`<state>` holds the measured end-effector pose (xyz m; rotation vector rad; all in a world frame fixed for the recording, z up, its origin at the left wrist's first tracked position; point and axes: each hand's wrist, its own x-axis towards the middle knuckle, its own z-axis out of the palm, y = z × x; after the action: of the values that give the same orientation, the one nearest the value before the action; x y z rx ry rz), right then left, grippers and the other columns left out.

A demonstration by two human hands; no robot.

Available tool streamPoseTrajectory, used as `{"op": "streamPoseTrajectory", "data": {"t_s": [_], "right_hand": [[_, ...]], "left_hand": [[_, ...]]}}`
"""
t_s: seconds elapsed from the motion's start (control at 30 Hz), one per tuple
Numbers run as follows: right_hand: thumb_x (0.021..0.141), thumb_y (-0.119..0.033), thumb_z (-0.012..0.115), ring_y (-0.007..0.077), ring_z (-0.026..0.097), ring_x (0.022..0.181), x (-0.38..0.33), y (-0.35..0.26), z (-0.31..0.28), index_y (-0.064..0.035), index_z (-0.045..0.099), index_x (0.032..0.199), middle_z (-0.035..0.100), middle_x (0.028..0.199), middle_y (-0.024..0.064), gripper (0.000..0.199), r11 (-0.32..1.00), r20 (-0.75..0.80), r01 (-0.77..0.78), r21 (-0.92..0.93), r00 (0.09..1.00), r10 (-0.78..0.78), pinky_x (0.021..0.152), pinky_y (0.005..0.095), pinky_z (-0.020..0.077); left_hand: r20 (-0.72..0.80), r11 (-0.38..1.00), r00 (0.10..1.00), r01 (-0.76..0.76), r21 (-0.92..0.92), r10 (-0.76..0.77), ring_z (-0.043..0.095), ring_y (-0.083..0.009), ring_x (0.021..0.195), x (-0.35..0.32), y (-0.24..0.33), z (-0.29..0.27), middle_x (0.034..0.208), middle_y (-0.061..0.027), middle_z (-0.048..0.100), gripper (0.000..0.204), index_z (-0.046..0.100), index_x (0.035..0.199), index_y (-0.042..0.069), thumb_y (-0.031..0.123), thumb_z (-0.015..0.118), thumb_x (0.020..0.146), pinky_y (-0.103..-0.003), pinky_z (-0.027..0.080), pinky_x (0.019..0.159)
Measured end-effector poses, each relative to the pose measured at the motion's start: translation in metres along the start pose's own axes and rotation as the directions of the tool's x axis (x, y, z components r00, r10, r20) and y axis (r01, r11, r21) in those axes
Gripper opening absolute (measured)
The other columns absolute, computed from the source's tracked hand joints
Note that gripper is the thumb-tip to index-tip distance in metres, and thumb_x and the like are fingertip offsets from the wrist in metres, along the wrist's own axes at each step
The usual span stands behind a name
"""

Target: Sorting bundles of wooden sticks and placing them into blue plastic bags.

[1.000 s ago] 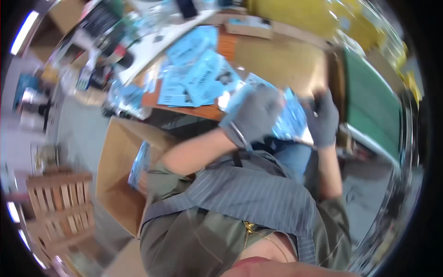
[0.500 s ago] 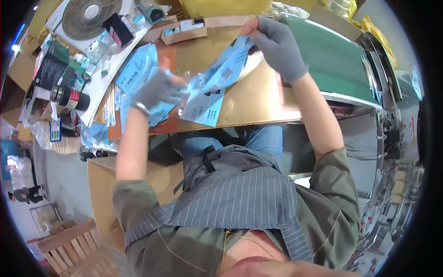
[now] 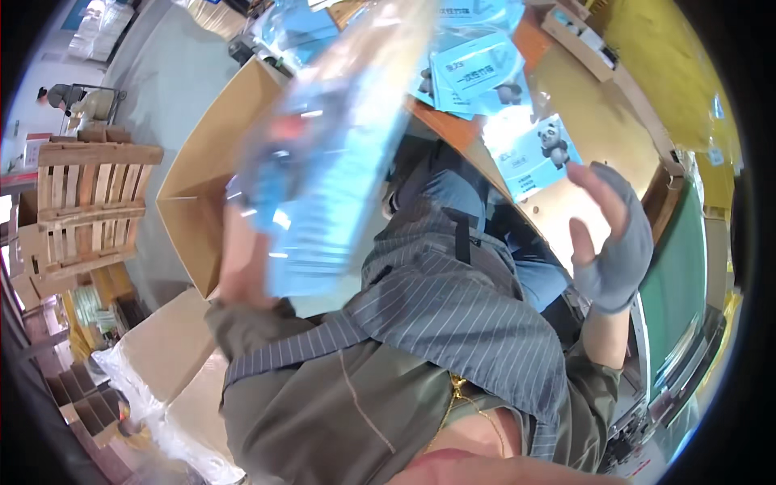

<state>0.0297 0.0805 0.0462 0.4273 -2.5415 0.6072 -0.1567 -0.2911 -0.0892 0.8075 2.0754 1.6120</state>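
A long, shiny blue-printed plastic packet [image 3: 335, 186] is raised in front of the cardboard box, smeared by motion. My left hand [image 3: 279, 162], in a grey glove, grips it at its left side; the packet and blur hide most of the fingers. On the table lies a light blue packet [image 3: 533, 158] with a panda picture. Close beside its right corner, my right hand [image 3: 610, 242] wears a grey fingerless glove. Its fingers are spread and nothing is in them. More blue packets [image 3: 477, 73] lie overlapping at the table's left end.
An open cardboard box [image 3: 214, 153] stands left of my legs, with a wooden pallet [image 3: 101, 202] farther left. The brown tabletop [image 3: 598, 97] carries a small open carton [image 3: 578, 36] at its far edge. A green surface [image 3: 675, 283] lies right. Another person [image 3: 58, 97] is far off.
The view has swung left toward the box. My left hand has taken hold of a blue packet and lifted it. My right hand has let go of the blue packet it held.
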Motion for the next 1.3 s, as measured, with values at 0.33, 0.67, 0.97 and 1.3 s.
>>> {"op": "streamPoseTrajectory", "data": {"t_s": [0.33,0.67,0.97,1.3], "right_hand": [[0.093,-0.01,0.055,0.0169,0.06,0.099,-0.027,0.052,0.046,0.0014,0.052,0.127,0.063,0.111,0.0099,0.036,0.878,0.073,-0.459,0.139,0.889,0.453,0.09,0.0289,0.0442],[0.088,-0.009,0.06,0.0247,0.063,0.102,-0.103,0.084,0.076,0.0003,0.057,0.118,0.065,0.106,0.0149,0.031,0.736,-0.039,-0.67,0.099,0.736,0.676,0.09,0.032,0.0465],[0.091,-0.027,0.051,0.0414,0.036,0.129,-0.215,0.098,0.15,-0.0028,0.045,0.133,0.041,0.138,0.0231,0.048,0.544,-0.262,-0.753,-0.37,0.646,0.716,0.108,0.0475,0.0281],[0.088,-0.03,0.055,0.0378,0.041,0.126,-0.232,0.099,0.14,-0.0038,0.049,0.128,0.045,0.135,0.0205,0.048,0.621,-0.283,-0.723,-0.301,0.69,0.666,0.108,0.0472,0.0286]], "left_hand": [[-0.148,0.561,0.696,0.415,-0.716,-0.703,0.065,-0.0273,0.089,-0.103,-0.049,-0.099,0.106,-0.0192,0.064,0.048,0.055,0.115,-0.007,0.024,0.063,0.079,-0.038,0.055,0.079],[-0.242,0.579,0.728,0.667,0.469,-0.642,0.065,-0.0205,0.07,0.023,-0.171,-0.114,0.083,-0.0105,0.07,0.028,0.069,0.095,0.006,0.029,0.057,0.084,-0.033,0.05,0.058],[0.02,0.844,0.998,-0.068,0.532,0.068,0.063,-0.0308,0.092,0.137,0.025,0.112,0.099,-0.018,0.065,0.031,0.062,0.109,0.002,0.025,0.059,0.088,-0.038,0.049,0.081],[0.515,0.141,0.846,-0.532,0.835,0.138,0.059,-0.0241,0.088,0.165,-0.022,0.357,0.098,-0.0076,0.057,0.03,0.061,0.102,0.007,0.027,0.062,0.079,-0.039,0.051,0.074]]}}
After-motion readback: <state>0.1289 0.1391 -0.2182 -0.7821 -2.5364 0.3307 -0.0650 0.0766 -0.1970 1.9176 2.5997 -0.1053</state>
